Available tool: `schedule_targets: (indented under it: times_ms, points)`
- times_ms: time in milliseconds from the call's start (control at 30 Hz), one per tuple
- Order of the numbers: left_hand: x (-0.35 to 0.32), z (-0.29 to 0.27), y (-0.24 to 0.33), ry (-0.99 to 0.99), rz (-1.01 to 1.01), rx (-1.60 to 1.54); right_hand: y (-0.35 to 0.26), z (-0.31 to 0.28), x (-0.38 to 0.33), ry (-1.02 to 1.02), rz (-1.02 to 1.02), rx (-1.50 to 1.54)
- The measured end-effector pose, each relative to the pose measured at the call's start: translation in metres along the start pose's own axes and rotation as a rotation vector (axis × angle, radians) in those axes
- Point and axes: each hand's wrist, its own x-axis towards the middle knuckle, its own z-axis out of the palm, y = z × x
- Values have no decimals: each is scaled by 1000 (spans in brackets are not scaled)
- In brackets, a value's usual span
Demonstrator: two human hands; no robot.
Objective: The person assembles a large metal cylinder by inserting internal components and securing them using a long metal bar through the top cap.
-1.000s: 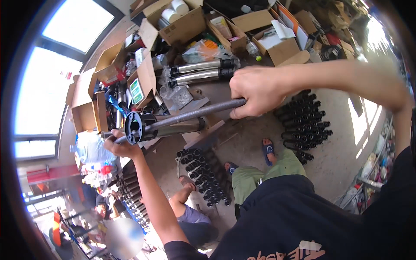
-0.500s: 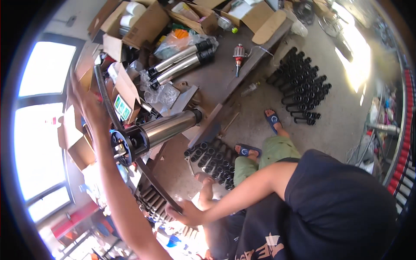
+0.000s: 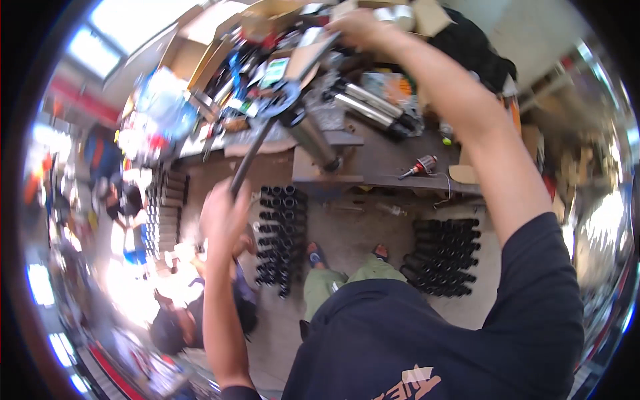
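Observation:
A long dark metal bar (image 3: 252, 157) runs slantwise across the flanged end of a metal cylinder (image 3: 310, 141). That cylinder has a shiny barrel, and its flange (image 3: 287, 100) points up toward the left. My left hand (image 3: 227, 212), somewhat blurred, is closed round the bar's near end. At the far end, over the bench, my right hand (image 3: 362, 30) grips the bar with the arm stretched out. A bracket-like block at the bench edge (image 3: 327, 175) sits under the cylinder's lower end. How the bar fits into the flange is too blurred to tell.
Two similar shiny cylinders (image 3: 373, 108) lie on the cluttered bench, near a red-and-silver tool (image 3: 419, 167). Black tubes stand grouped on the floor, one stack (image 3: 280, 237) left of my feet, another (image 3: 443, 257) to the right. A co-worker (image 3: 177, 327) is low down at my left.
My view has swung round to face the bench. The right hand has gone from the bar's near end to its far end; the left, earlier open by the far end, now holds the near end.

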Motion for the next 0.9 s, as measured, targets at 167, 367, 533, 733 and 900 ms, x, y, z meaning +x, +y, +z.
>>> schedule_targets:
  times_ms: [167, 367, 533, 733, 900]
  points:
    - [43, -1, 49, 142, -401, 403, 8, 21, -13, 96, 134, -126]
    - [68, 7, 37, 297, -44, 447, 70, 25, -77, 17, 282, -296]
    - [152, 5, -68, 699, 448, 400, -99, -35, -204, 147, 607, -246]
    - [179, 23, -45, 872, 609, 268, -106, -71, -210, 167, 808, -266]
    - [204, 32, -50, 852, 822, 123, -147, -92, -223, 148, 899, -265]
